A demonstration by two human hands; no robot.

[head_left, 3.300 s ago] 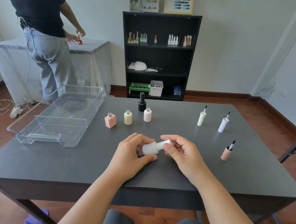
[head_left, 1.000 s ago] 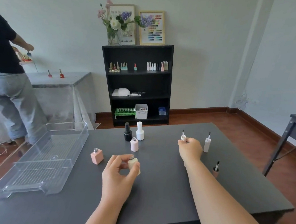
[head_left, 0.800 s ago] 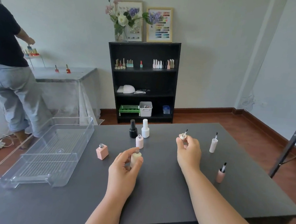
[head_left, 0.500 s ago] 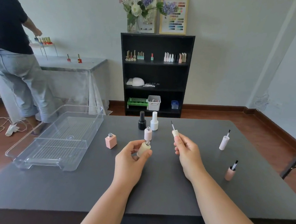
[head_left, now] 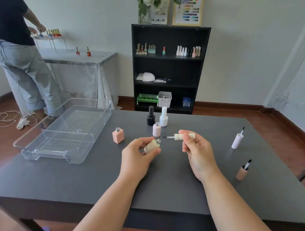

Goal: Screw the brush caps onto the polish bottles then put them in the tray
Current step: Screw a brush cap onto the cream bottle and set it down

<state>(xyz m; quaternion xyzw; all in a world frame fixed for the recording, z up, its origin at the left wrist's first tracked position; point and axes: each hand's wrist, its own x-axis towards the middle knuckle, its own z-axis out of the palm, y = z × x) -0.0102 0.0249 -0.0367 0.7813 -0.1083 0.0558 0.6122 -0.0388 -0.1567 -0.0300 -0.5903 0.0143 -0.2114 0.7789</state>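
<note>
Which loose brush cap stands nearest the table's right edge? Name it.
The peach brush cap, brush up, nearer the person; the lilac brush cap stands farther back and inward.

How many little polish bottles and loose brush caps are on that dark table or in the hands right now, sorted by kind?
Capped bottles: 2, black bottle and white bottle.
Open bottles: 3, square peach bottle, pale pink bottle, cream bottle in the left hand.
Loose brush caps: 3, cream cap in the right hand, lilac cap, pink cap.
Total: 8.
</note>
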